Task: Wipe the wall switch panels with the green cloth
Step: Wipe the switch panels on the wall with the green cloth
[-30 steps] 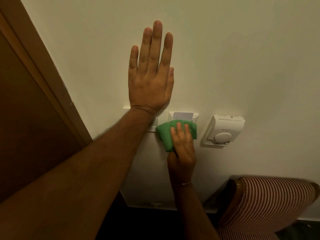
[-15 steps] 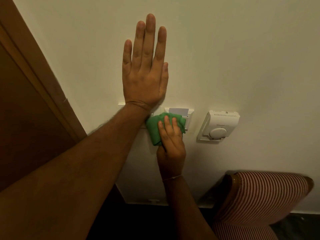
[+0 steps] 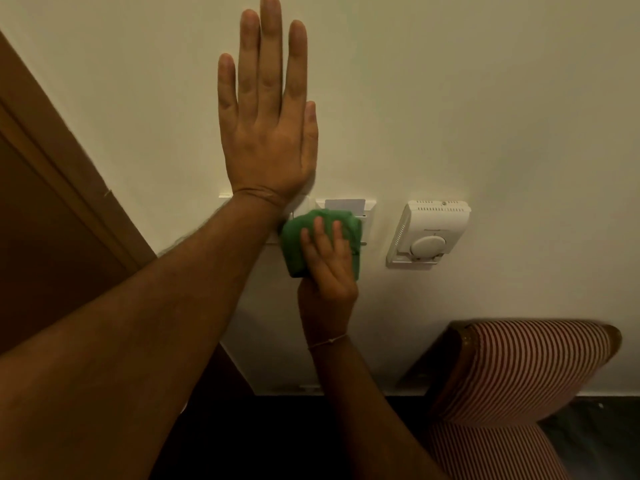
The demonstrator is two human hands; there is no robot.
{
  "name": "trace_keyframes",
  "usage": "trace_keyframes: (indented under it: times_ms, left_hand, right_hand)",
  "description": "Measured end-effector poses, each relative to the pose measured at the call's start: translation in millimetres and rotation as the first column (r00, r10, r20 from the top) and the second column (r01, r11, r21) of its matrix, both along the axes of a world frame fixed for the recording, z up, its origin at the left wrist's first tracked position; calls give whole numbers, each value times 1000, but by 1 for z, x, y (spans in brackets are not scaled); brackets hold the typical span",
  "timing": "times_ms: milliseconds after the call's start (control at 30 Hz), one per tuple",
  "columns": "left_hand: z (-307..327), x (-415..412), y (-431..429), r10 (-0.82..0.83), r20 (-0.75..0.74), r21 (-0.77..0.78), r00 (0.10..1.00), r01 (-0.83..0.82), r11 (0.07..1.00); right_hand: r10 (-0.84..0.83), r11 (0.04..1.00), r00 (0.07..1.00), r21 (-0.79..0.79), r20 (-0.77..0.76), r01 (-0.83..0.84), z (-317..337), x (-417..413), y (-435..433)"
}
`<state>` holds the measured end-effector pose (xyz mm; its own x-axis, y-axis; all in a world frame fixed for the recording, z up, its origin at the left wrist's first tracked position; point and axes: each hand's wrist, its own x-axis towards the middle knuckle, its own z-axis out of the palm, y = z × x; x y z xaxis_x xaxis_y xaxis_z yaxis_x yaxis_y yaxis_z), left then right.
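The left hand [image 3: 266,133] lies flat against the cream wall [image 3: 450,98], palm to the surface, with all four fingers extended upward and held close together and the thumb drawn in alongside; it grips nothing. Its wrist and forearm cross in front of the left switch panel [image 3: 225,195], leaving only a small upper-left corner and a strip of the lower edge exposed. The right hand [image 3: 327,268] is below it and presses the green cloth [image 3: 294,244] against the wall; the fingers are spread over the bunched fabric and partly curled, holding it in place. The cloth sits at the junction of the two panels, covering the lower left part of the right switch panel [image 3: 367,211] (a white plate with a pale card-like insert at its top), and touches the left forearm at its left edge. How much of the panel face the cloth contacts cannot be determined, since the hand and fabric hide it. A thin band is visible on the right wrist. To the right of the panels, well clear of the cloth, a white thermostat [image 3: 429,233] with a round dial is mounted on the wall. A brown door frame [image 3: 69,168] runs diagonally at the left. A red-and-white striped chair [image 3: 519,368] stands against the wall at the lower right.
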<state>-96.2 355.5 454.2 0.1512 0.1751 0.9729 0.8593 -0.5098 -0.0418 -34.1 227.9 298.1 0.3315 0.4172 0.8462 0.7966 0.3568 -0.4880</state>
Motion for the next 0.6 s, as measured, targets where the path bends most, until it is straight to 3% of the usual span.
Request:
trace_keyframes:
  times_ms: [200, 433, 600]
  left_hand:
    - [-1, 0, 3, -9, 9, -19, 1000, 9, 1000]
    - [-1, 3, 4, -21, 8, -64, 1000, 22, 998]
    - [8, 0, -11, 64, -61, -99, 996, -69, 993]
  right_hand:
    - [20, 999, 978, -50, 207, -9, -21, 44, -5]
    - [-41, 989, 995, -140, 87, 53, -36, 66, -23]
    - [67, 954, 996, -296, 54, -48, -21, 65, -40]
